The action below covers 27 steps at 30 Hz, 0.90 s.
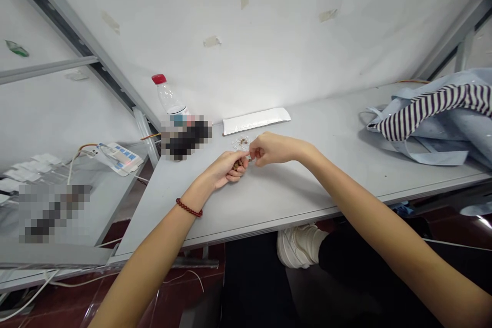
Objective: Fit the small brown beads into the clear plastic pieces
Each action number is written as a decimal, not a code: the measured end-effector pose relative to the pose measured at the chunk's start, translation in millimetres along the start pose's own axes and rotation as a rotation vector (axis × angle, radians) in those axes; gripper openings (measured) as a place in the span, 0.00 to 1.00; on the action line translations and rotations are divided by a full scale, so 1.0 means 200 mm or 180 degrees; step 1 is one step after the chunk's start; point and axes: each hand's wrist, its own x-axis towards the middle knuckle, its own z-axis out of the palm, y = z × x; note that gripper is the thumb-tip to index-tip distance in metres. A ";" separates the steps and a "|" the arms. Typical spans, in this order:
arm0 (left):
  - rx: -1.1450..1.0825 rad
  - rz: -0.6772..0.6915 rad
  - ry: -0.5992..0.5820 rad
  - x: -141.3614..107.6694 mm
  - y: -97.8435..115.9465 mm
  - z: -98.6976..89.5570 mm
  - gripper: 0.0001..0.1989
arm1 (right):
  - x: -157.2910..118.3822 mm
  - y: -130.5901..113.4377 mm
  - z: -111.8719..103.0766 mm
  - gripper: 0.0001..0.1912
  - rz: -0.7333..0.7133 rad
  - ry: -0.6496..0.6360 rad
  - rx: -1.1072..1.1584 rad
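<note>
The fingers of the left hand are curled inward into a loose cup, closed round a cluster of small brown pieces, with the thumb stretched along the top toward the other hand. The right hand comes in from the other side with its fingers bent and drawn together, their tips right beside the left thumb. A tiny brown bit shows at those tips, but it is too small to tell whether the right hand grips it or it merely sits between the two hands.

Both hands are just above the grey tabletop. Beyond them, near the right hand's knuckles, lies a scatter of white bits with a few brown ones among them. Behind that, a long white packet lies near the wall. To the left stands a clear bottle with a red cap, its lower part hidden by a blurred dark patch. A dark red beaded bracelet circles the left wrist. At the right end of the tabletop, a pale blue cloth with a striped band lies bunched up.
</note>
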 end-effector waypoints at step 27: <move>-0.1115 0.0889 0.0099 -0.03 0.06 -0.05 0.11 | 0.03 0.15 0.00 0.09 0.0327 0.0644 0.0091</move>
